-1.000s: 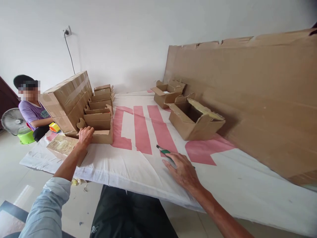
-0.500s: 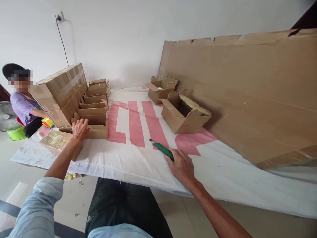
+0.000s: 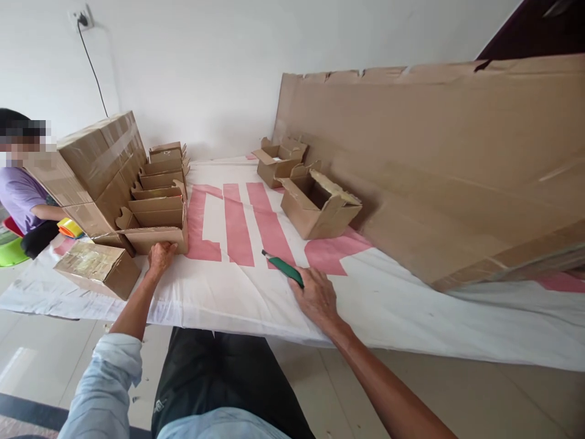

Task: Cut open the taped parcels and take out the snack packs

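My right hand (image 3: 317, 296) is closed around a green-handled utility knife (image 3: 283, 268). The knife points away to the left above the white-and-red cloth, with its metal tip exposed. My left hand (image 3: 161, 256) has its fingers curled in against the lower front of an open cardboard box (image 3: 155, 238); the fingertips are partly hidden. That box is the nearest in a row of open boxes (image 3: 162, 180) with raised flaps. Beside my left wrist lies a closed, taped cardboard box (image 3: 98, 268).
Taped cartons (image 3: 91, 164) are stacked behind the row, near a tape roll (image 3: 70, 228) and a seated person (image 3: 22, 189). Two open boxes stand on the right, the nearer one (image 3: 315, 207) before a large leaning cardboard sheet (image 3: 434, 158). Cloth (image 3: 219, 305) covers the table.
My left hand has slid from the top rim of the nearest open box down to its lower front. The view has turned slightly right. My right hand still holds the knife.
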`<state>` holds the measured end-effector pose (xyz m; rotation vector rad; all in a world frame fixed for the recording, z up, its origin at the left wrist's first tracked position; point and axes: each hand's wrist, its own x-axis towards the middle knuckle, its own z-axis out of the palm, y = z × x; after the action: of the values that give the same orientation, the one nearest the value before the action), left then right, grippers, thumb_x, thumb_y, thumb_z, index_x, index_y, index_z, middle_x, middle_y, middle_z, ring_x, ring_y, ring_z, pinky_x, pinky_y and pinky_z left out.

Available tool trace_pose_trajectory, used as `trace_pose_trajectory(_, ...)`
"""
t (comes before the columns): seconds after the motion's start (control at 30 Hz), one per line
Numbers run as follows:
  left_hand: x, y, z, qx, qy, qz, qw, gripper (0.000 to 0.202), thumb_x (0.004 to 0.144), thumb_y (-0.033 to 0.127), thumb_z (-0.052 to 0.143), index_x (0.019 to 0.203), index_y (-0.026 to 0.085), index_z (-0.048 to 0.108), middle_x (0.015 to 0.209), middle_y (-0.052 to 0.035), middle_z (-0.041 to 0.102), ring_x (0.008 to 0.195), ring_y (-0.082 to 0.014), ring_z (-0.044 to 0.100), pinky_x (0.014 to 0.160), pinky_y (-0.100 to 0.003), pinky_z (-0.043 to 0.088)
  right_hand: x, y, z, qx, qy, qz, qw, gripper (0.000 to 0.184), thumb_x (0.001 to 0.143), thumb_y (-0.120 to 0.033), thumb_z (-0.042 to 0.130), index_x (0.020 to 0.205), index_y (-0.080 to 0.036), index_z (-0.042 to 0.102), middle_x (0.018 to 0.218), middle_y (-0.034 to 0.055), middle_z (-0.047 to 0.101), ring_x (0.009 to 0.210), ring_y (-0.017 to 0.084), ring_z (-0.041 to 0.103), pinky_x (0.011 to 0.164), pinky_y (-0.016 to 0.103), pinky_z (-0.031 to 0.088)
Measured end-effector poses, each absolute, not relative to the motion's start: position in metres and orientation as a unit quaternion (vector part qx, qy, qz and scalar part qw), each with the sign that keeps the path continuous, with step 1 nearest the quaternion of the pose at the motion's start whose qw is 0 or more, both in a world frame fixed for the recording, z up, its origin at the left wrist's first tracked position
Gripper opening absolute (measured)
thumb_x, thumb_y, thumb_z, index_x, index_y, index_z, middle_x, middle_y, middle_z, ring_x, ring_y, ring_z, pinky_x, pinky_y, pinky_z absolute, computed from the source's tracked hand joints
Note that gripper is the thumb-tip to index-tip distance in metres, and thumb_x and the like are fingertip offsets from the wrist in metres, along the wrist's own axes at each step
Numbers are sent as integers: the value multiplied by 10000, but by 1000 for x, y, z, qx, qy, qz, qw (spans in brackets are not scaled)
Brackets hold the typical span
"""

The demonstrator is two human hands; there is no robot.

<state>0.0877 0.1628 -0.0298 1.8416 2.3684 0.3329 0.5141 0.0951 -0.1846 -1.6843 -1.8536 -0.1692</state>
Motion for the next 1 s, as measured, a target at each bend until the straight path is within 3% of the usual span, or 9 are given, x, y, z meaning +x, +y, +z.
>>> trace_pose_trajectory(0.27, 89, 195, -37, 575, 804, 128, 76, 397, 1004, 502, 548, 997, 254, 859, 1114, -169, 822, 1114, -357, 749, 868, -383, 534, 514, 96, -187, -635, -700, -72, 319, 307, 1011, -344, 500, 1186, -182, 692, 1081, 151, 710, 1006, 334, 613, 856, 441, 490)
trace_pose_trajectory(0.63, 66, 183, -32, 573, 803, 133, 95, 373, 1008, 488, 603, 1012, 208, 850, 1051, -161, 831, 1091, -322, 765, 855, -333, 547, 514, 97, -190, -628, -705, -84, 320, 308, 1002, -352, 495, 1153, -178, 700, 1038, 157, 719, 976, 348, 636, 829, 460, 509)
trace_pose_trajectory(0.77, 72, 175, -33, 582, 796, 130, 106, 304, 1001, 411, 641, 1050, 194, 848, 1084, -165, 834, 1112, -326, 762, 887, -343, 555, 517, 95, -192, -619, -710, -82, 326, 340, 997, -381, 474, 1121, -175, 715, 990, 165, 721, 941, 362, 637, 802, 468, 513)
trace_pose_trajectory(0.87, 78, 156, -36, 596, 785, 128, 113, 234, 918, 311, 748, 1095, 191, 844, 1091, -160, 835, 1104, -329, 766, 900, -347, 566, 519, 94, -195, -616, -713, -73, 328, 373, 992, -412, 458, 1104, -180, 727, 948, 167, 714, 916, 378, 635, 774, 480, 511)
trace_pose_trajectory(1.0, 85, 120, -33, 643, 745, 145, 102, 268, 857, 190, 777, 1118, 192, 836, 1202, -147, 812, 1171, -305, 738, 1013, -351, 553, 521, 94, -196, -623, -713, -55, 316, 406, 994, -445, 437, 1086, -184, 733, 938, 168, 706, 924, 388, 649, 787, 491, 514)
